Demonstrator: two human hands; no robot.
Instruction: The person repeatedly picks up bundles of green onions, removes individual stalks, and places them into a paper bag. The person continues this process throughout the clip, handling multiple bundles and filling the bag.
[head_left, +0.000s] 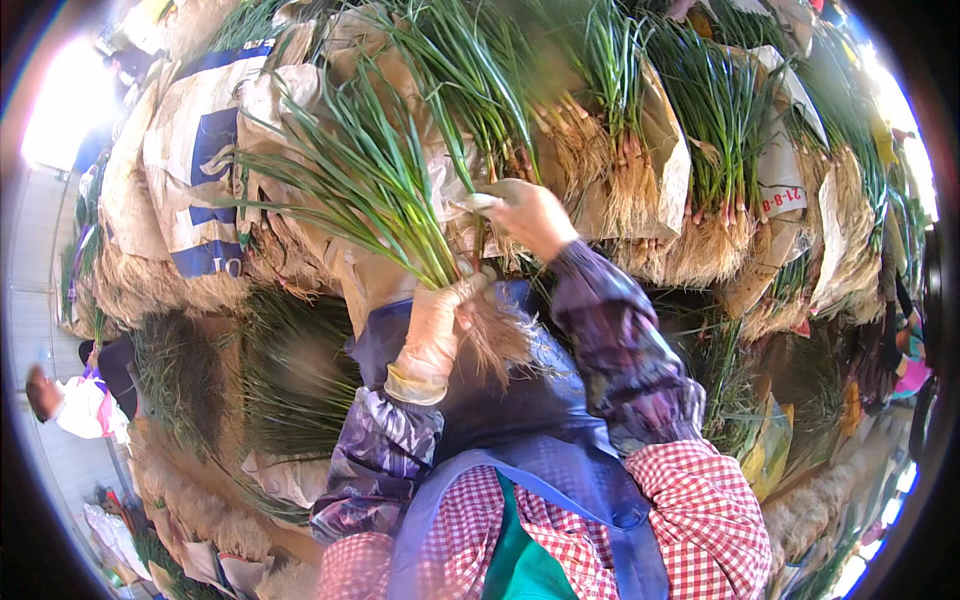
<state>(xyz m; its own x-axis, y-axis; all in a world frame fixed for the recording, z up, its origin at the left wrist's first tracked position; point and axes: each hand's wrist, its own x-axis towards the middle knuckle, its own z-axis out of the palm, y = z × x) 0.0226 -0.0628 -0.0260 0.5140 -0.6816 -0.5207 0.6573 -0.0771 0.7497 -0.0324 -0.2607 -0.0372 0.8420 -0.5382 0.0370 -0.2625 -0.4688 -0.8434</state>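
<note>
My left hand (442, 315), in a thin pale glove, grips a bunch of green garlic or similar allium plants (390, 217) around the lower stems. The long leaves fan up and to the left; pale stringy roots (491, 341) hang below the fist, over my dark blue apron (517, 405). Just above and to the right, my right hand (525, 214) has thumb and fingers pinched on a single stalk (478, 244). That stalk's lower end reaches down beside my left hand. The right fingertips partly hide it.
Rooted green bunches (712, 150) lie across a sack-covered heap ahead, roots toward me. A printed woven sack (187, 157) covers its left part. More greens (300, 375) lie low at my left. A yellow bag (766, 450) sits at right. Another person (82, 397) is at far left.
</note>
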